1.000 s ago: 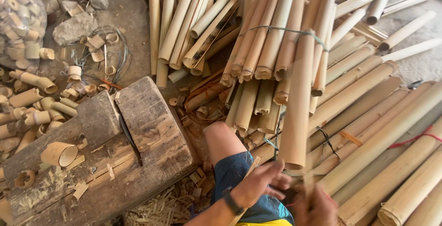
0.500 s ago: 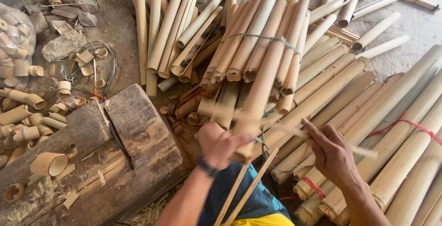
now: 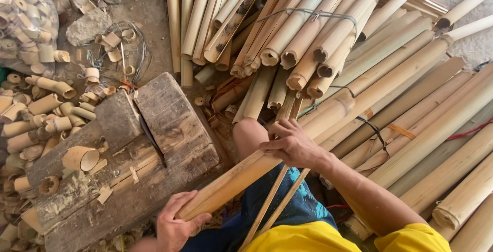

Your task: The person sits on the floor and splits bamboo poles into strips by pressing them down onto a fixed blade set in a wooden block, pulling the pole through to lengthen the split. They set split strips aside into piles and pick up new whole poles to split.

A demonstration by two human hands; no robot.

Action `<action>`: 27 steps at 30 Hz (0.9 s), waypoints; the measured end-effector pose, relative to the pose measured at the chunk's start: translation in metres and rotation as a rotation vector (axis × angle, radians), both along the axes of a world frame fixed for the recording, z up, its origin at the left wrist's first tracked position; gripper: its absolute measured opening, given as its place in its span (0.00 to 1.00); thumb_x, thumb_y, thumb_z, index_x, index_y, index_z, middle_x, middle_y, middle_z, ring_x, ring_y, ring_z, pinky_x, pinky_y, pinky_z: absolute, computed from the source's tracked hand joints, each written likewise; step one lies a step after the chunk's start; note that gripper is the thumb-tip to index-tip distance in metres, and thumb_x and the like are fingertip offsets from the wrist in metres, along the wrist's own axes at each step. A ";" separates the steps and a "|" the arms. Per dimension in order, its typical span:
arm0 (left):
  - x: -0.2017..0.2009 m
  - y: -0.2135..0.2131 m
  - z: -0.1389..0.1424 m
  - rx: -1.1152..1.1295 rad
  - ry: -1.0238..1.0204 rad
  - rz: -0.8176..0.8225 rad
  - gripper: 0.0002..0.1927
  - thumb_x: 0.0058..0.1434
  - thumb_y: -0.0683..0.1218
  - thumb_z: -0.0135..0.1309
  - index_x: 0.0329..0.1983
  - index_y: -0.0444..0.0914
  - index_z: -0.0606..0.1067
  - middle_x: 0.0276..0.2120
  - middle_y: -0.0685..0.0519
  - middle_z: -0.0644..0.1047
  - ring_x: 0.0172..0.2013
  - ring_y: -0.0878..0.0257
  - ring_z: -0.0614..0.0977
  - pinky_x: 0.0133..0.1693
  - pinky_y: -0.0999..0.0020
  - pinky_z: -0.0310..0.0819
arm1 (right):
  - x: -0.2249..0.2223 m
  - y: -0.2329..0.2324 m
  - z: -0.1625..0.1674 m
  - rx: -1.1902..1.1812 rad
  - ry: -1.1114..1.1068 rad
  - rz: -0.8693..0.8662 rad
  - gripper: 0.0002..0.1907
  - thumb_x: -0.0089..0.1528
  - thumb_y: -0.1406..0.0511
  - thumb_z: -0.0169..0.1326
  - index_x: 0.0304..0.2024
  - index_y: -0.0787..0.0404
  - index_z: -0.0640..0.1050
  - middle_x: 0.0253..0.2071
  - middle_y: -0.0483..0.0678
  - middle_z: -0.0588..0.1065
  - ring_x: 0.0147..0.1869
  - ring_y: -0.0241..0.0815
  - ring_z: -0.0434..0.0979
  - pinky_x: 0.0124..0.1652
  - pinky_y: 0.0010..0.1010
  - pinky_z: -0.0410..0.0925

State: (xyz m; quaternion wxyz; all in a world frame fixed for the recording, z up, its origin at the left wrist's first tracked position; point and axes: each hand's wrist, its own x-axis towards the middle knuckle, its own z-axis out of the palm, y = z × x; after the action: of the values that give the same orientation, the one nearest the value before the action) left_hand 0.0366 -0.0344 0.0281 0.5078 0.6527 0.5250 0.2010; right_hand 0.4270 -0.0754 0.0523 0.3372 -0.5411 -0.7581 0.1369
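Both our hands, left hand [image 3: 177, 226] and right hand [image 3: 290, 144], closed around one bamboo pole [image 3: 308, 129]; uncut, chopping block [image 3: 169, 129] beside left grip.

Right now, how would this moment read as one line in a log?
left hand: grips near end of bamboo pole | right hand: on pole mid-length | wooden block: beside pole end | bamboo stack: right

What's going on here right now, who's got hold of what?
A person seated among stacked bamboo poles holds one long bamboo pole with both hands. The left hand grips its near end beside a worn wooden chopping block; the right hand clasps it farther up, over the knee. Two thin bamboo strips lean across the lap. Short cut bamboo rings lie heaped to the left of the block.
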 end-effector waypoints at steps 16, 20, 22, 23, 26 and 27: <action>-0.015 -0.023 -0.066 0.135 -0.283 0.402 0.20 0.60 0.46 0.62 0.53 0.33 0.78 0.56 0.42 0.80 0.58 0.56 0.80 0.60 0.61 0.73 | 0.003 0.000 -0.029 -0.282 -0.421 0.133 0.43 0.41 0.61 0.68 0.60 0.59 0.72 0.60 0.54 0.73 0.65 0.56 0.69 0.60 0.52 0.57; 0.014 0.006 -0.035 0.097 -0.588 0.439 0.45 0.46 0.49 0.72 0.67 0.38 0.66 0.52 0.47 0.78 0.51 0.58 0.82 0.52 0.58 0.85 | 0.004 0.037 -0.035 -0.595 -0.605 0.047 0.48 0.40 0.60 0.72 0.62 0.59 0.68 0.55 0.52 0.73 0.63 0.51 0.70 0.62 0.42 0.63; 0.022 0.017 -0.020 0.307 -0.635 0.296 0.48 0.49 0.48 0.73 0.73 0.38 0.64 0.54 0.45 0.79 0.54 0.56 0.83 0.60 0.59 0.83 | 0.001 0.048 -0.030 -0.564 -0.465 0.023 0.45 0.38 0.60 0.73 0.57 0.56 0.71 0.51 0.52 0.75 0.59 0.54 0.74 0.57 0.41 0.68; 0.023 0.022 -0.014 0.271 -0.688 0.334 0.50 0.48 0.49 0.74 0.72 0.39 0.62 0.55 0.46 0.78 0.55 0.57 0.82 0.59 0.60 0.82 | -0.003 0.051 -0.027 -0.495 -0.443 0.009 0.43 0.37 0.61 0.72 0.55 0.58 0.72 0.48 0.52 0.76 0.56 0.55 0.75 0.55 0.42 0.69; 0.021 0.030 -0.002 0.272 -0.814 0.455 0.53 0.48 0.49 0.75 0.72 0.42 0.56 0.56 0.48 0.74 0.56 0.58 0.78 0.58 0.59 0.78 | -0.014 0.064 -0.018 -0.362 -0.450 -0.058 0.40 0.36 0.61 0.72 0.51 0.59 0.74 0.45 0.52 0.78 0.51 0.55 0.77 0.52 0.44 0.70; 0.021 0.031 -0.001 0.354 -0.817 0.508 0.52 0.49 0.50 0.75 0.72 0.43 0.55 0.57 0.49 0.72 0.57 0.58 0.77 0.59 0.57 0.75 | -0.018 0.070 -0.015 -0.328 -0.460 -0.089 0.39 0.36 0.61 0.72 0.51 0.59 0.75 0.45 0.52 0.78 0.50 0.55 0.78 0.52 0.44 0.70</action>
State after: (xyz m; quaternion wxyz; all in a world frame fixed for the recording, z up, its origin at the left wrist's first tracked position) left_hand 0.0575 -0.0035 0.0275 0.4884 0.4485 0.3839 0.6426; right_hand 0.4091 -0.0049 0.0369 0.0701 -0.6381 -0.7579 0.1165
